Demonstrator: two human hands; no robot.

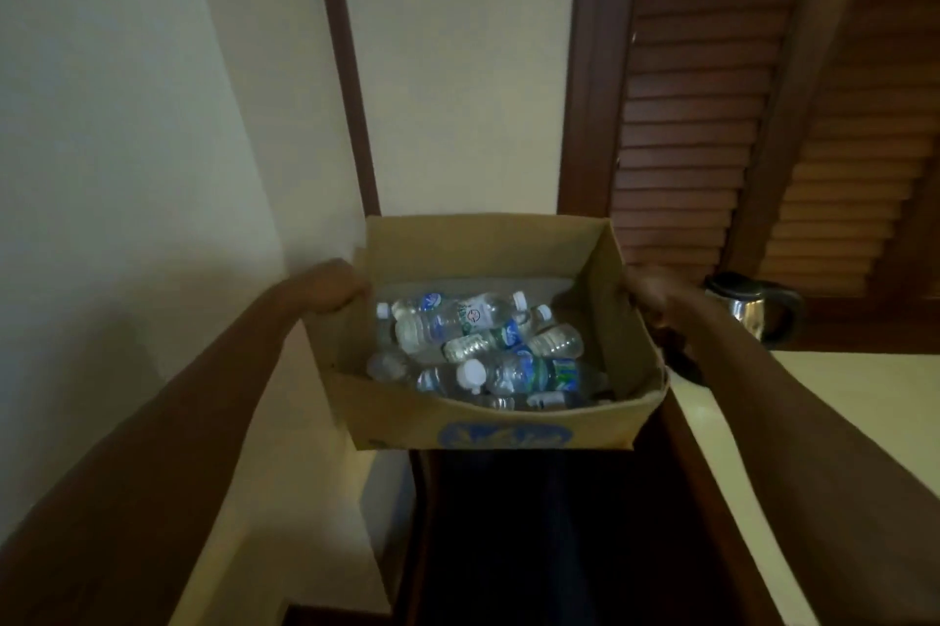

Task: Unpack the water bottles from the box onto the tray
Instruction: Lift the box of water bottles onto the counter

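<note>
hands: left hand [333,287] and right hand [653,300] grip box [488,427] sides | water bottles [478,351] heaped inside

Head camera looks forward and down, close above the box [488,422]

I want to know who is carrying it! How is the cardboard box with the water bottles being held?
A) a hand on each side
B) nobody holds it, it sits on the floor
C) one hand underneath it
A: the left hand grips the box at its left wall and the right hand at its right wall, with the water bottles lying loose inside.
</note>
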